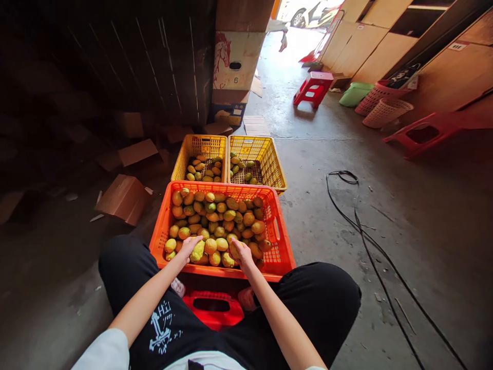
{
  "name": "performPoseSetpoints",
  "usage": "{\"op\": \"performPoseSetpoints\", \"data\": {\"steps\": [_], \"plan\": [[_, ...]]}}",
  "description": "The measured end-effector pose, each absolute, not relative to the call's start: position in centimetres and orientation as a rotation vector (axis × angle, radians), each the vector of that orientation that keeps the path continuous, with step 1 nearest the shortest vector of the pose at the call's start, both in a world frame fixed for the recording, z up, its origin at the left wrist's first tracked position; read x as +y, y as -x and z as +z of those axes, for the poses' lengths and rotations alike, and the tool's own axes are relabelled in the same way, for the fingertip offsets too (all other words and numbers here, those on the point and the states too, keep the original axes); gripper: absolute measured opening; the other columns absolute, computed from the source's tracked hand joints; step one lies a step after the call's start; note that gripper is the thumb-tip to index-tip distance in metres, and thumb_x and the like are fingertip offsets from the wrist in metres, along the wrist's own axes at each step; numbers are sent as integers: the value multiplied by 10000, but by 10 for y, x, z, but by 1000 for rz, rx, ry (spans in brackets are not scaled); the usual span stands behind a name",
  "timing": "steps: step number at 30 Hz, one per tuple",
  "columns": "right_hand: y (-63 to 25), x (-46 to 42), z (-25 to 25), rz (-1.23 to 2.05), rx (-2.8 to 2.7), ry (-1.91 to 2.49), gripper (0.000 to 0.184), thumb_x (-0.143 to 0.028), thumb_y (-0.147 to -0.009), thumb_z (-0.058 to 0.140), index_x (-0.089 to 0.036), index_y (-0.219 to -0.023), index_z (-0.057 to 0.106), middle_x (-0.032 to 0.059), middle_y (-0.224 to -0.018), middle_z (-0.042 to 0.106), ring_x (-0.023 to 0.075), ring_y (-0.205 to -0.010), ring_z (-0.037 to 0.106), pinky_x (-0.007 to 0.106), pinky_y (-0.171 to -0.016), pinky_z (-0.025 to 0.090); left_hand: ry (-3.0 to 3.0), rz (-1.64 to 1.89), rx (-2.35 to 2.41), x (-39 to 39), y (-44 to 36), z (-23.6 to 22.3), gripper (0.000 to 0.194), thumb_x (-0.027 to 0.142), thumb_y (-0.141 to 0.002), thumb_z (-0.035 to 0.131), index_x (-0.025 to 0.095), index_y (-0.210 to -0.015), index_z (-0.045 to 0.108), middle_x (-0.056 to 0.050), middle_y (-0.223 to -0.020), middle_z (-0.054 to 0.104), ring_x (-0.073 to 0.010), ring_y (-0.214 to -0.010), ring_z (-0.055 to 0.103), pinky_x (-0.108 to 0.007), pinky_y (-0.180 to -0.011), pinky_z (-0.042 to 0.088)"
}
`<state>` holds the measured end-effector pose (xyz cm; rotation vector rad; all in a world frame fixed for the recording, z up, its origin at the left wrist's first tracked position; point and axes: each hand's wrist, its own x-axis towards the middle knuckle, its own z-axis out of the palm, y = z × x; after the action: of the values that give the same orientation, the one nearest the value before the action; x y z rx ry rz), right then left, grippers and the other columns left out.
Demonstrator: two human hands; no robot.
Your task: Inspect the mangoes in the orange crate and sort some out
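Note:
An orange plastic crate (287, 246) in front of me holds a heap of oval fruits (215, 216), coloured yellow, green and orange. At the heap's near left, my left hand (188, 249) is closed around a lumpy yellow-green fruit (197, 251), thumb on top. My right hand (242, 253) grips a smoother orange-yellow fruit (233, 250) near the crate's front edge, its fingers partly hidden. Between the hands lie more fruits of the same heap.
Two yellow crates (278, 159) with some fruits stand behind the orange one. Cardboard boxes (125, 198) lie at left. A black cable (360, 226) runs over the floor at right. Farther off stand a red stool (314, 88) and baskets (387, 112).

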<state>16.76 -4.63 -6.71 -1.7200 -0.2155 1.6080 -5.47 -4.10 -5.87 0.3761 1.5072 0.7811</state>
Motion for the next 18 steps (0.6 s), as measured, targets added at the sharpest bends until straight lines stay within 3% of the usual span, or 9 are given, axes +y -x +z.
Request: {"op": "performPoseSetpoints", "data": {"steps": [5, 11, 18], "plan": [[-168, -47, -71, 1598, -190, 1701, 301, -350, -727, 907, -251, -831, 643, -21, -697, 699, 199, -677, 740, 274, -610, 616, -427, 759, 1546, -42, 54, -55, 332, 344, -633, 927, 177, -725, 655, 9, -665, 641, -147, -639, 612, -238, -590, 471], [-170, -49, -76, 1605, -235, 1702, 371, -326, -663, 950, -257, -856, 640, 5, -770, 715, 233, -776, 753, 319, -632, 659, -505, 745, 1523, -40, 54, -55, 166, 224, -666, 836, 175, -748, 701, 15, -700, 647, -139, -671, 583, -230, -619, 452], [-167, -49, -80, 1629, -192, 1668, 371, -283, -684, 942, -254, -877, 627, 7, -812, 702, 211, -749, 730, 329, -651, 668, -506, 680, 1506, -40, 53, -56, 201, 211, -681, 854, 187, -799, 693, 24, -719, 660, -149, -696, 611, -235, -639, 469]]}}
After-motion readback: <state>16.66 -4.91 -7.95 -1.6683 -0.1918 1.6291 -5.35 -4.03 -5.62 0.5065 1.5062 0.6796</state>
